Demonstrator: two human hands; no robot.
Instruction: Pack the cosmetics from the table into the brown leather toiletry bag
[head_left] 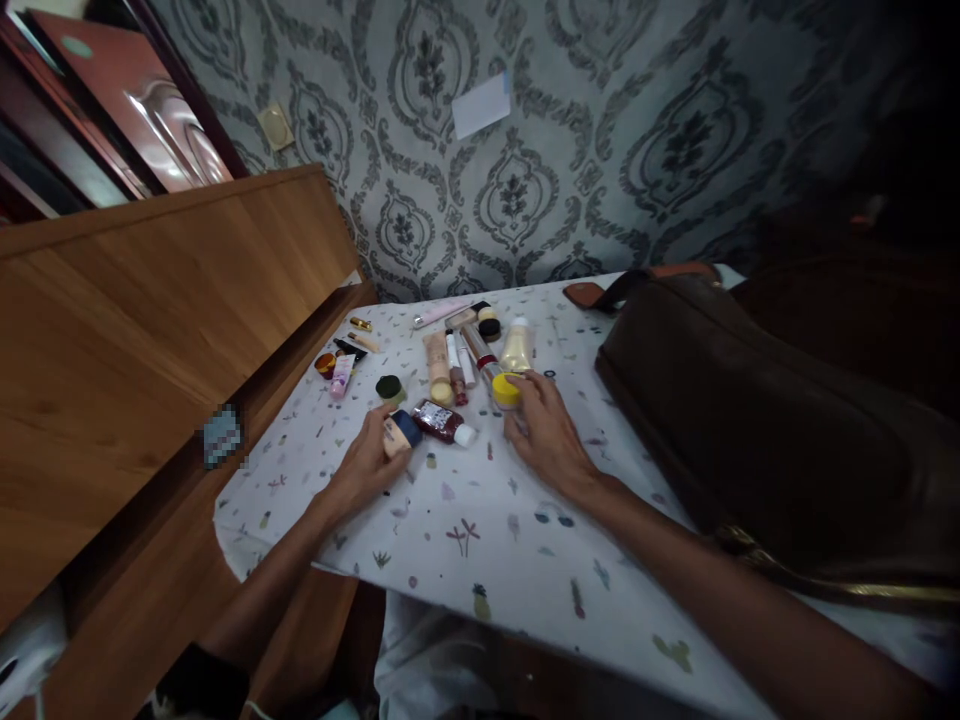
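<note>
Two sets of fingers are on small containers. Those of the left hand [369, 455] are closed around a blue-lidded jar [403, 431], held tilted. Those of the right hand [551, 435] curve against the near right side of a yellow-lidded jar [508, 390], touching it (whether they clamp it, I cannot tell). Between the hands lies a dark red tube [441, 421], its white cap to the right. Just past the left fingertips sits a dark green-lidded jar [390, 388]; farther off lie a peach tube [436, 358] and, behind the yellow lid, a cream tube [518, 345]. Everything rests on a white printed cloth [442, 500], with a brown bag [750, 420] at right and a wooden panel [180, 300] at left.
</note>
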